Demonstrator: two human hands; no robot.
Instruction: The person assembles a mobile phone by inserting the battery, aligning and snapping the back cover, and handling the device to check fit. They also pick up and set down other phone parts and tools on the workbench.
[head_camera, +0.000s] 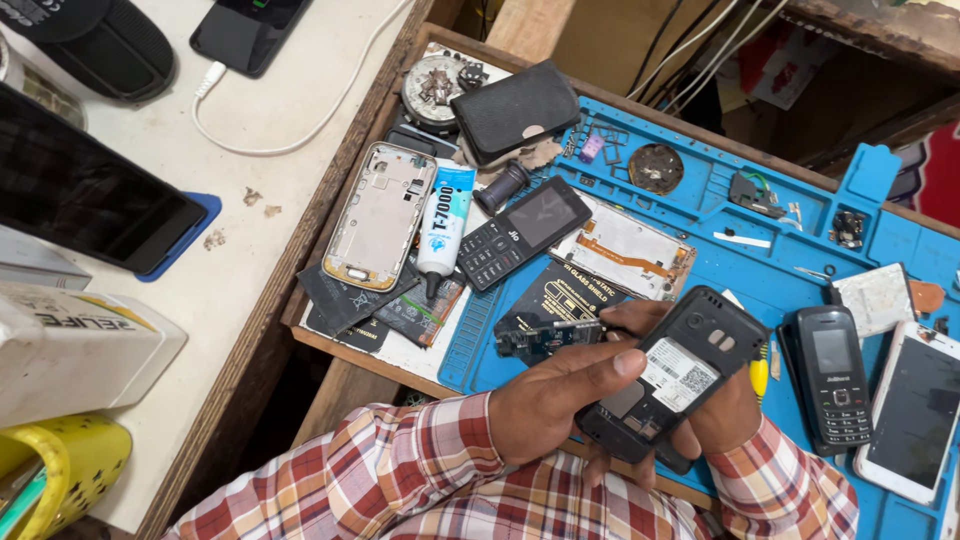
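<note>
A black keypad phone (672, 378) with its back cover off lies face down in both my hands above the blue work mat (700, 215). My left hand (555, 400) grips its lower left side, thumb pressed on the white label inside the open back. My right hand (725, 420) cups it from beneath on the right; only its fingers and wrist show. A small dark circuit board (545, 338) lies on the mat just left of my left hand's fingers.
On the mat lie another black keypad phone (524, 232), a glue tube (444, 222), a silver phone frame (380, 215), a black pouch (515, 110), a small keypad phone (835, 375) and a white smartphone (915, 410). On the white counter at left, a dark phone (245, 30) is plugged into a charging cable.
</note>
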